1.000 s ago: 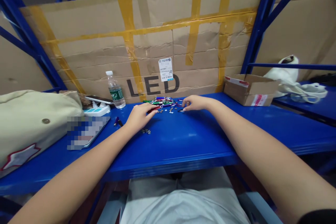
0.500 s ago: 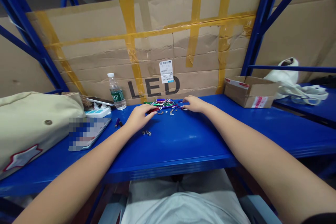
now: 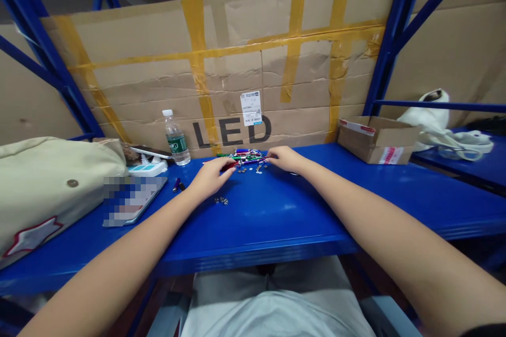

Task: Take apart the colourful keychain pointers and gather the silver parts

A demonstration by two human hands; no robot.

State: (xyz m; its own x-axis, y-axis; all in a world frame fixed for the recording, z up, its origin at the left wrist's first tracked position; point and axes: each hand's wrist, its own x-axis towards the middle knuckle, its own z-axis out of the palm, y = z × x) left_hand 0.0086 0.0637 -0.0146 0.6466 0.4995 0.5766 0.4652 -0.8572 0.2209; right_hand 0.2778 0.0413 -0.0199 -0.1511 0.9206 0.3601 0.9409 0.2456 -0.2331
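Against the cardboard at the back of the blue table lies a pile of small shiny metal tubes (image 3: 247,157) in blue, purple, green and red. My left hand (image 3: 211,176) is at the pile's left side, thumb and fingers closed around a red metal tube (image 3: 231,167). At the pile's right end is my right hand (image 3: 288,160), fingers bent and pinched together; what they hold is hidden. Small round discs like button cells (image 3: 243,170) are scattered in front of the pile. Several little metal caps (image 3: 222,200) lie nearer me, and a purple tube (image 3: 176,185) lies beside a dark one on the left.
A water bottle (image 3: 176,139), a white power strip (image 3: 148,168), a flat phone-like device (image 3: 136,202) and a cream bag (image 3: 51,189) stand on the left. On the right sits an open cardboard box (image 3: 375,139). Behind is a taped cardboard sheet (image 3: 158,84) between blue posts.
My right hand has moved a little to the left, closer to the pile, and its fingers have drawn together. My left hand has stayed nearly in place.
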